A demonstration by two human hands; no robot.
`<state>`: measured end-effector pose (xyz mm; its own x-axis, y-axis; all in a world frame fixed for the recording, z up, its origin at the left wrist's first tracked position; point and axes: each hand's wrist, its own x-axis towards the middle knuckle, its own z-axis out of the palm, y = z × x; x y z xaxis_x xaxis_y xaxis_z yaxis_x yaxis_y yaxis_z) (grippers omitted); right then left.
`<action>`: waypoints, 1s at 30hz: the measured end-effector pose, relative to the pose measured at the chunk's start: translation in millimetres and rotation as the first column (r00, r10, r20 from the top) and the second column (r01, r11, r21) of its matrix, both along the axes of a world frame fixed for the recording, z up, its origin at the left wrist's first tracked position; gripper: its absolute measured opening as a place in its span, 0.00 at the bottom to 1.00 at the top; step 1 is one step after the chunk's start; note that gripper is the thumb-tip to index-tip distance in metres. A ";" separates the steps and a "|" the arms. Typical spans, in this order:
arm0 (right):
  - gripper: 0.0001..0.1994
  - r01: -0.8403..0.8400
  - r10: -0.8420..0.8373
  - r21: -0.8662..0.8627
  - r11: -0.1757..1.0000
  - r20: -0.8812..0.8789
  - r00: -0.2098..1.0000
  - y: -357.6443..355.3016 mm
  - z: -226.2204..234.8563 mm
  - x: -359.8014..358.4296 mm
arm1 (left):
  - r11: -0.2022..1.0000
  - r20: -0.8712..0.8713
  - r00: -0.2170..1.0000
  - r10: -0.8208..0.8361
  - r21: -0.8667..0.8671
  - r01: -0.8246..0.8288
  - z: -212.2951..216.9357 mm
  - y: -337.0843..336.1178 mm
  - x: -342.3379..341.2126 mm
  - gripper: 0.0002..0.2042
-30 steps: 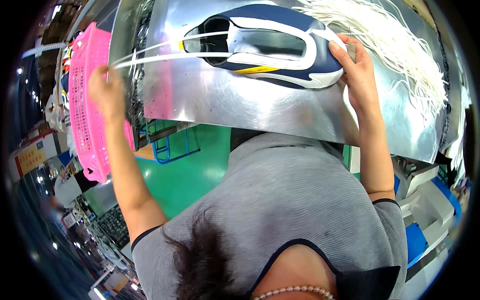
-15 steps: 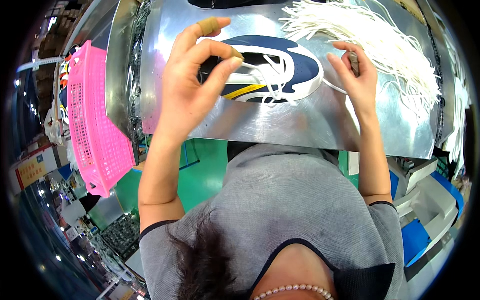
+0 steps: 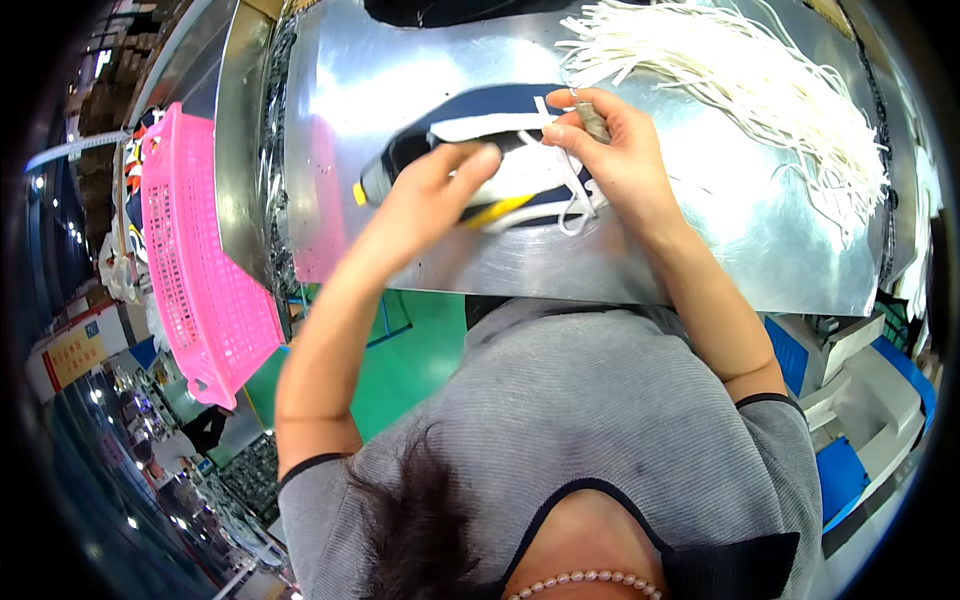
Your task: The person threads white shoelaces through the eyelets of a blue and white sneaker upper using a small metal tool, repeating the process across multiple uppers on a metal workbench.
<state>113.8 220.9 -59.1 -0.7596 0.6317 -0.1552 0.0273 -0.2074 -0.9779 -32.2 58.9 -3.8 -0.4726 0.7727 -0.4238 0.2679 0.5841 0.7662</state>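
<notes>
Our shoe [image 3: 520,165] lay at twelve o'clock, our blurred left hand [image 3: 430,190] over it, our right hand [image 3: 622,160] at its three-o'clock end beside a lace [image 3: 574,182]. We couldn't tell whether either gripped anything.

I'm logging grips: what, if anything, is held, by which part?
Can't tell: right hand is at a white lace, grip unclear; left hand is blurred over the shoe.

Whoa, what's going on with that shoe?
A person has both hands at a navy-and-white shoe lying on a metal table. The right hand is by a white lace near the toe. The left hand, blurred, is over the opening. A heap of white laces lies to the right.
</notes>
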 end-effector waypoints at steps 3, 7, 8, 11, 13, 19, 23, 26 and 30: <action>0.19 0.014 -0.022 0.090 0.996 0.083 0.996 -2.9 -3.0 -2.4 | 0.969 0.610 0.758 0.234 -0.081 -0.234 -16.6 31.4 -10.1 0.28; 0.19 -0.008 -0.017 0.205 0.979 0.117 0.993 -5.9 4.8 3.0 | 0.927 0.377 0.867 0.326 0.050 -0.371 -6.6 38.9 15.0 0.19; 0.21 -0.037 0.003 0.219 0.975 0.155 0.988 -6.3 8.7 3.8 | 0.883 0.356 0.869 0.344 0.192 -0.428 -9.3 37.8 21.6 0.18; 0.21 -0.021 -0.031 0.330 0.944 0.151 0.988 -6.3 2.5 9.0 | 0.908 0.332 0.906 0.262 0.233 -0.348 -17.5 33.9 27.5 0.13; 0.20 -0.040 0.002 0.380 0.924 0.100 0.995 -3.7 -2.4 11.7 | 0.912 0.265 0.925 0.273 0.235 -0.336 -21.0 32.0 32.5 0.12; 0.18 -0.099 0.081 0.376 0.921 0.063 0.995 -3.4 13.0 14.2 | 0.820 0.253 0.936 0.245 0.461 -0.339 -20.6 29.3 26.4 0.10; 0.14 -0.073 0.053 0.306 0.949 0.072 0.996 7.3 11.6 34.3 | 0.879 0.265 0.919 0.290 0.306 -0.366 -29.7 21.8 32.8 0.12; 0.13 -0.110 0.080 0.269 0.957 0.119 0.990 2.2 16.2 34.1 | 0.866 0.217 0.931 0.295 0.351 -0.356 -24.7 21.5 33.9 0.13; 0.14 -0.090 0.064 0.308 0.947 0.094 0.994 -4.5 20.3 24.2 | 0.868 0.204 0.928 0.313 0.334 -0.366 -20.7 18.7 33.9 0.13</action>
<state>138.0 216.4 -38.8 -0.8006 0.5988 -0.0238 0.1133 0.1123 -0.9872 1.7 77.6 -24.5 -0.6908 0.6861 -0.2281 -0.0212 0.2961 0.9549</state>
